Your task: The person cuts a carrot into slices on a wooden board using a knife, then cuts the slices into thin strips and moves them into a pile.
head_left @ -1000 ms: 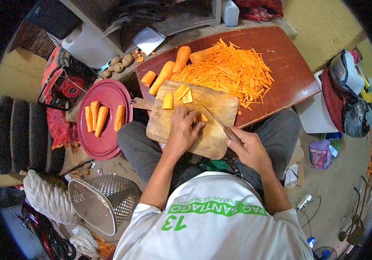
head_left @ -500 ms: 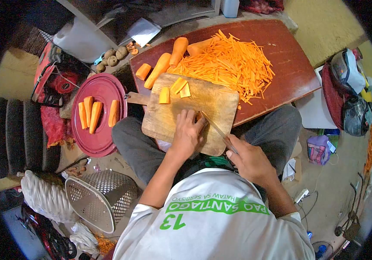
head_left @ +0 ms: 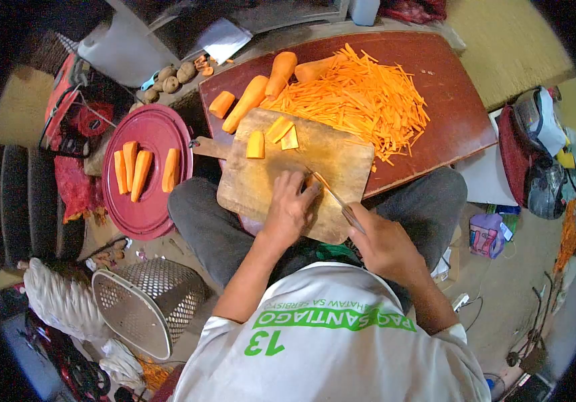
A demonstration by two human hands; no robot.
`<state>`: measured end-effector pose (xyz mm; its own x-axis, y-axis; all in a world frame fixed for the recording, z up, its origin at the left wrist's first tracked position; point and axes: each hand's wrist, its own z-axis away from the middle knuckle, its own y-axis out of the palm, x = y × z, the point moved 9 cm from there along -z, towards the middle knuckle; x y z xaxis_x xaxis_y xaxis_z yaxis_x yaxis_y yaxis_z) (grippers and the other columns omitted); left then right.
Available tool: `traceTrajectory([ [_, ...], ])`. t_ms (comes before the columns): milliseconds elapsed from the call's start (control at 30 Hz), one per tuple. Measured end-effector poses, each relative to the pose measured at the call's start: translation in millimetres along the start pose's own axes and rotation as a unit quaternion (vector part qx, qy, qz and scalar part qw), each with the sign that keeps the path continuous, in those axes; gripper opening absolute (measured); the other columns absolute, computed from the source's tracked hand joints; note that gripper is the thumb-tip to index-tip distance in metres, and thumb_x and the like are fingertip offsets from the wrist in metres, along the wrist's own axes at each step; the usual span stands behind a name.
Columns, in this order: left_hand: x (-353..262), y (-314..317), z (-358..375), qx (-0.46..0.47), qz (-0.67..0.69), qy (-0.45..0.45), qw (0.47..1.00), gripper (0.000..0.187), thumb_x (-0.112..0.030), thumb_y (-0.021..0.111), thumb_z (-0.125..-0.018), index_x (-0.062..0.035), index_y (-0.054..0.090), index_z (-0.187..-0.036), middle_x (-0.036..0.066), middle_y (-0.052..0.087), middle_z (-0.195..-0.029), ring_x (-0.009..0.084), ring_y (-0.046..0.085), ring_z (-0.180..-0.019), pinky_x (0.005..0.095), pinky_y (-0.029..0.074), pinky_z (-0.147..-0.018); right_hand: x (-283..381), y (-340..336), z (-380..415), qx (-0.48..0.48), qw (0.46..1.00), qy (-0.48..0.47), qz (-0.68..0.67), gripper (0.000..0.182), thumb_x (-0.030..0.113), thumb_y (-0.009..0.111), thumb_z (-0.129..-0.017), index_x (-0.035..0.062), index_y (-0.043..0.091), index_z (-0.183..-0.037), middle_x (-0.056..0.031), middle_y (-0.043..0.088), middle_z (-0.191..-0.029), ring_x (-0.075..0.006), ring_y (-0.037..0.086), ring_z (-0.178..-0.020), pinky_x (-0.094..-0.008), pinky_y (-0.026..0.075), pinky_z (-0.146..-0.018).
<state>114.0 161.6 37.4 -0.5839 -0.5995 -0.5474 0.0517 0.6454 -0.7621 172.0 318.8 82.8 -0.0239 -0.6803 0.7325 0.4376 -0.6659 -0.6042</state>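
Observation:
My right hand (head_left: 385, 241) is closed round the handle of a knife (head_left: 341, 206), its blade slanting across the wooden cutting board (head_left: 341, 161). Beside the blade my left hand (head_left: 291, 206) presses down on the board with curled fingers. A sliver of orange carrot (head_left: 321, 179) shows between its fingertips and the knife; the rest of that piece is hidden under the fingers. Several cut carrot chunks (head_left: 256, 145) lie on the board near its handle. Behind the board is a big heap of carrot sticks (head_left: 361, 100).
Whole peeled carrots (head_left: 246, 104) lie on the red tabletop (head_left: 449, 127) beside the heap. More carrots (head_left: 142, 175) rest on a round red lid (head_left: 150, 221) at left. A perforated basket (head_left: 134, 308) lies on the floor. Several potatoes (head_left: 170, 84) sit behind the lid.
The knife and my right hand have shifted slightly, and the orange sliver by the blade shows more. My left hand keeps its place on the board. The view has tilted a little.

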Motion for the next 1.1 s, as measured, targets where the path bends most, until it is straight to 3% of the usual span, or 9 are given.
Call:
traceTrajectory([
  [100,3,2,3,-0.002,-0.003,0.001,1.000,0.056,0.000,0.081,-0.066,-0.0029,0.072,-0.121,0.020,0.059,-0.126,0.0425,0.054,-0.112,0.0535,0.047,-0.097,3,5,2,-0.051,0.997,-0.063,0.011,0.031,0.015,0.060,-0.105,0.0019,0.053,-0.132,-0.0316,0.068,-0.106,-0.0543,0.067,-0.103,-0.0592,0.053,-0.081],
  [200,5,8,3,0.005,-0.006,0.001,1.000,0.058,-0.001,0.082,-0.065,-0.0027,0.072,-0.122,0.020,0.060,-0.127,0.0421,0.055,-0.114,0.0528,0.047,-0.098,1,9,-22,-0.062,0.998,-0.024,0.016,0.031,0.015,0.059,-0.106,0.0027,0.052,-0.133,-0.0311,0.068,-0.106,-0.0540,0.067,-0.101,-0.0596,0.053,-0.081],
  [300,1,5,1,0.024,-0.014,-0.007,1.000,0.058,-0.001,0.082,-0.065,-0.0026,0.072,-0.122,0.019,0.060,-0.126,0.0419,0.055,-0.114,0.0519,0.047,-0.098,5,7,-29,-0.064,0.996,-0.060,0.014,0.035,0.015,0.059,-0.105,0.0032,0.050,-0.137,-0.0314,0.069,-0.109,-0.0546,0.067,-0.102,-0.0607,0.054,-0.082],
  [400,0,1,1,0.011,-0.007,0.007,1.000,0.058,0.000,0.081,-0.065,-0.0023,0.072,-0.122,0.018,0.060,-0.124,0.0417,0.055,-0.112,0.0517,0.047,-0.097,1,7,-4,0.003,1.000,0.003,0.010,0.040,0.013,0.061,-0.105,0.0030,0.049,-0.141,-0.0322,0.069,-0.113,-0.0550,0.067,-0.104,-0.0601,0.055,-0.083],
  [500,0,-4,-1,0.001,0.013,0.014,1.000,0.056,0.001,0.080,-0.065,-0.0012,0.072,-0.121,0.018,0.059,-0.120,0.0418,0.055,-0.111,0.0521,0.047,-0.096,-2,11,12,-0.040,0.999,-0.028,0.019,0.038,0.015,0.059,-0.106,0.0031,0.049,-0.140,-0.0331,0.070,-0.114,-0.0550,0.067,-0.104,-0.0595,0.055,-0.084],
  [700,9,-1,1,0.015,0.044,-0.003,0.999,0.051,0.004,0.077,-0.065,0.0012,0.073,-0.116,0.020,0.059,-0.114,0.0426,0.055,-0.109,0.0517,0.049,-0.093,-2,13,-44,-0.045,0.998,-0.040,0.024,0.042,0.020,0.060,-0.106,0.0021,0.049,-0.142,-0.0333,0.068,-0.118,-0.0531,0.070,-0.105,-0.0617,0.057,-0.085],
  [900,9,-7,1,-0.022,0.060,0.001,0.998,0.046,0.004,0.076,-0.066,0.0018,0.073,-0.111,0.018,0.058,-0.107,0.0407,0.055,-0.103,0.0499,0.048,-0.089,9,6,6,-0.040,0.999,-0.008,-0.004,0.032,0.012,0.059,-0.105,-0.0005,0.053,-0.134,-0.0322,0.069,-0.109,-0.0541,0.068,-0.100,-0.0588,0.054,-0.081],
  [1000,11,-6,1,-0.008,0.052,-0.001,0.999,0.044,0.004,0.076,-0.067,0.0015,0.074,-0.111,0.016,0.058,-0.105,0.0396,0.055,-0.101,0.0487,0.047,-0.088,8,19,0,-0.071,0.996,-0.054,0.000,0.033,0.011,0.061,-0.104,-0.0004,0.053,-0.134,-0.0309,0.069,-0.104,-0.0541,0.068,-0.095,-0.0589,0.054,-0.078],
  [1100,14,0,3,0.000,0.052,0.001,0.999,0.044,0.004,0.076,-0.067,0.0014,0.074,-0.111,0.016,0.058,-0.104,0.0388,0.054,-0.100,0.0476,0.047,-0.088,4,23,-33,-0.061,0.998,-0.021,0.029,0.033,0.010,0.061,-0.104,0.0012,0.053,-0.135,-0.0291,0.068,-0.101,-0.0532,0.068,-0.094,-0.0587,0.054,-0.077],
])
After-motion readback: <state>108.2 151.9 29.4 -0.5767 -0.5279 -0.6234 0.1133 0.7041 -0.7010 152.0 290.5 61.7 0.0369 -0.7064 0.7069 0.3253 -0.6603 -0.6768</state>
